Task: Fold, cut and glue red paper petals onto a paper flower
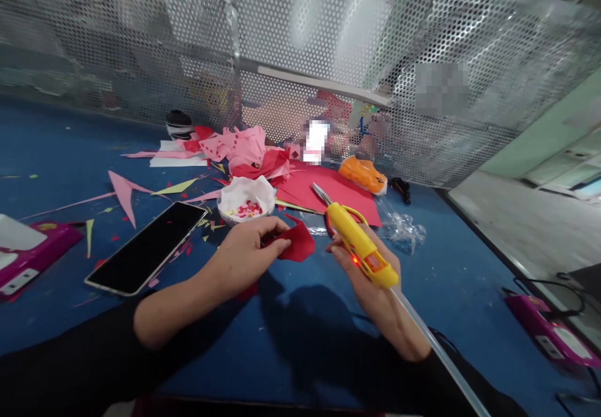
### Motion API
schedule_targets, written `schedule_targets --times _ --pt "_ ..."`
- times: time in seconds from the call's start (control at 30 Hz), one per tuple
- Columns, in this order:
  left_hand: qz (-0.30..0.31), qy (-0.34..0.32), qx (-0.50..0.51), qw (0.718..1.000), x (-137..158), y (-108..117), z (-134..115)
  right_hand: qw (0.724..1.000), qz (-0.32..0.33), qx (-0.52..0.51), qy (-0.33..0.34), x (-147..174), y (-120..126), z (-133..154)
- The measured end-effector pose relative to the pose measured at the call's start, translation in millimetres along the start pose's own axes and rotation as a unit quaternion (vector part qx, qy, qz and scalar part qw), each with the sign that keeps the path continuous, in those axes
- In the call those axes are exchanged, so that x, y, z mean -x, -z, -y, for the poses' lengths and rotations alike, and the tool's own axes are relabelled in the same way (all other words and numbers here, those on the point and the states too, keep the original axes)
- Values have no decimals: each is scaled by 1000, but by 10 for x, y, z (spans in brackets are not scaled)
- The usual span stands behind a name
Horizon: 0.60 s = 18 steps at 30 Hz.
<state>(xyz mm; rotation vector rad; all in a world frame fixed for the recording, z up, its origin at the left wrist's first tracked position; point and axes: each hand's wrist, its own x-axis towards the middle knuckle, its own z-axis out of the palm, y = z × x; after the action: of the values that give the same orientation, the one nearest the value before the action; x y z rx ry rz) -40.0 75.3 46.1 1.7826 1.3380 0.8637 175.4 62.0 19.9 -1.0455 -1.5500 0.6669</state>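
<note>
My left hand (251,251) pinches a small folded piece of red paper (300,243) between thumb and fingers, above the blue table. My right hand (375,292) is wrapped round a yellow hot glue gun (359,241); a long clear glue stick (441,351) runs out of its back end and a small red light glows on its side. Scissors (321,193) with metal blades show just past the gun's front, partly hidden by it; whether they lie on the table or touch my right hand I cannot tell. The red paper and the gun are apart.
A paper-lined bowl (246,198) holds small coloured bits. Beyond lie red sheets (310,185), crumpled pink paper (241,148) and an orange packet (364,175). A phone (148,248) lies left, with purple power strips (35,257) at both sides. Perforated metal mesh (300,22) stands behind.
</note>
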Motion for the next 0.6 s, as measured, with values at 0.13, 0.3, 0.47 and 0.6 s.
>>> schedule_targets --times 0.13,0.3,0.47,0.6 --pt "-27 15 73 997 -7 24 -28 997 34 51 54 49 23 65" --pt "-38 35 150 987 -2 16 -51 993 85 68 48 94 26 58" --pt "-52 44 139 988 7 22 -45 983 103 115 101 123 38 30" --pt "-52 37 155 986 14 24 -52 979 108 144 92 133 36 27"
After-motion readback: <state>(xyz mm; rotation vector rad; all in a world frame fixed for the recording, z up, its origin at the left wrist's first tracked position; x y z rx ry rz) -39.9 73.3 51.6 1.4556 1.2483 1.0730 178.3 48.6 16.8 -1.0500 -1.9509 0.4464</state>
